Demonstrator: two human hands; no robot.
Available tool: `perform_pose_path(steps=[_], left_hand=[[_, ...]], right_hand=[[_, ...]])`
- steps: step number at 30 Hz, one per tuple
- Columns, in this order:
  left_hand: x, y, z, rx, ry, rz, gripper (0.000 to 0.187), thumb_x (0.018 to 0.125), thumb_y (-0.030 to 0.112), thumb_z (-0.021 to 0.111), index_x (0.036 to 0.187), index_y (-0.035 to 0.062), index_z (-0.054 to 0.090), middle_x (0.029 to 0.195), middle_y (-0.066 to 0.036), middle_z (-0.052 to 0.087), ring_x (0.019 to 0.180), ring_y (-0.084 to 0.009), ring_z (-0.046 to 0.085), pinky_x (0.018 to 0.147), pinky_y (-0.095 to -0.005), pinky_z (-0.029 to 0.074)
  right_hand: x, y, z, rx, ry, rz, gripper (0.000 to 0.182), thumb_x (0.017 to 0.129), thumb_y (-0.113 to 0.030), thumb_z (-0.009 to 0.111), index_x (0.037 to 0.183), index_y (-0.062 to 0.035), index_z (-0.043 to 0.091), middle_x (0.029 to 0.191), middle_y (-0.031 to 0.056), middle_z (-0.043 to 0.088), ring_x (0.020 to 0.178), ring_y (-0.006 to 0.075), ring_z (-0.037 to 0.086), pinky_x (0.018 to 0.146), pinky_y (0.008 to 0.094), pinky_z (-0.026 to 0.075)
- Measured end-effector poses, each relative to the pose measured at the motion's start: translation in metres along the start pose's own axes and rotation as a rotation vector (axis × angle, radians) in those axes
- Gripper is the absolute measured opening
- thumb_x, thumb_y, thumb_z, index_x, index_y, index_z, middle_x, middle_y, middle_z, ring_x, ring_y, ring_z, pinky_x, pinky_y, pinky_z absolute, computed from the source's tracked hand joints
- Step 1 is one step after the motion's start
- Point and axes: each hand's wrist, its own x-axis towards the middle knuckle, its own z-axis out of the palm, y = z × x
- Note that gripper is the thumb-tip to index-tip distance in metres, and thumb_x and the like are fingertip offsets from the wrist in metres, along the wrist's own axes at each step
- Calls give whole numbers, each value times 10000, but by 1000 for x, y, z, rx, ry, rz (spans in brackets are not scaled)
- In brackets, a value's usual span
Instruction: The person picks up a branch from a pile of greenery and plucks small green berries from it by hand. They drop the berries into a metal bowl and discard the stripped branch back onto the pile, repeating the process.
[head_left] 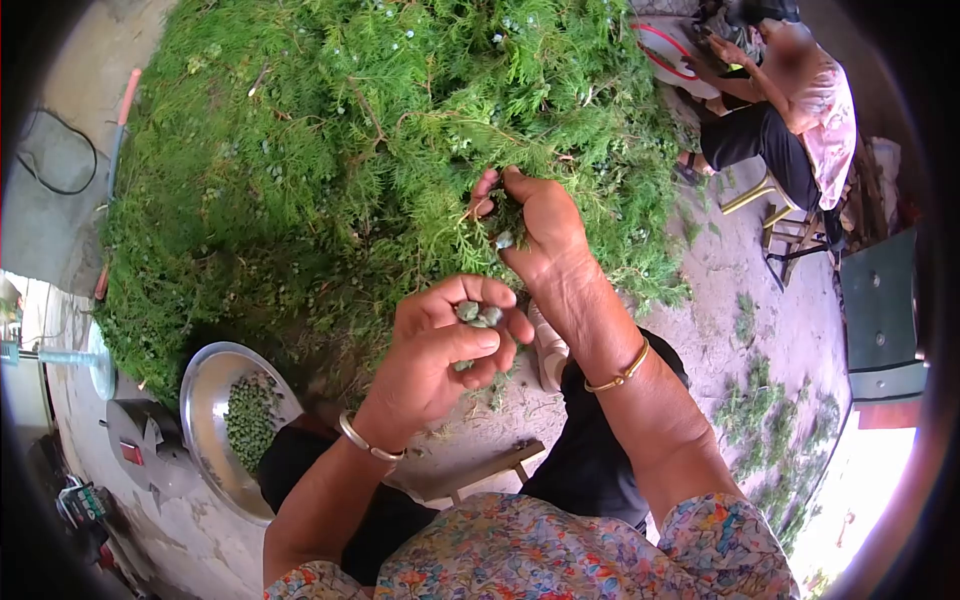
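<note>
A few small green seeds (pixel 478 314) lie cupped in the left hand (pixel 445 350), near the middle of the frame; its fingers curl over them, so how many it holds is hard to tell. Just above, the right hand (pixel 540 228) pinches a sprig (pixel 503 225) at the edge of a big heap of green branches (pixel 380 150) that fills the upper half of the frame; the fingertips are partly buried in the foliage, and one pale seed shows beside the thumb. At the lower left a metal bowl (pixel 205 400) holds a pile of the same green seeds, its lower rim hidden behind the left forearm. Each wrist wears a bangle. At the upper right another person (pixel 790 110) sits on a stool, partly cut off by the dark border of the view. Loose green bits litter the ground (pixel 790 340) at the right.
</note>
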Motion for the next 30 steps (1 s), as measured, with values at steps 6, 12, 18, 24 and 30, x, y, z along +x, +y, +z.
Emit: perform_pose_path(steps=[6,12,18,24,30], left_hand=[[8,-14,-11,103,251,53,138,820,118,645,830,-8,589,759,-109,616,557,-104,531,413,-191,325],[14,-11,-12,38,350,68,234,827,236,669,797,15,599,725,-103,613,537,-115,517,417,-203,334],[14,-17,-13,-106,298,3,226,800,212,692,826,11,594,694,-91,601,535,-120,516,425,-218,342],[11,-27,-9,-23,362,44,220,830,215,668,783,13,596,662,-58,592,512,-84,496,413,-211,332],[5,-25,-3,211,353,162,204,837,171,629,792,-27,610,684,-104,612,526,-95,504,426,-202,323]], right_hand=[[-9,10,6,-77,-23,-21,82,921,-46,399,959,27,400,869,140,509,702,201,513,571,303,461],[-26,18,20,-400,30,-129,216,917,-120,483,779,38,532,697,102,573,571,166,528,513,279,460],[-29,23,20,-565,9,-197,180,912,-105,488,793,26,525,712,92,574,589,155,532,522,273,463],[-25,17,13,-413,49,-68,138,915,-69,461,826,31,491,752,106,538,616,170,509,505,280,443],[-26,16,13,-376,73,-86,164,923,-71,450,815,46,489,744,112,529,617,173,500,498,274,434]])
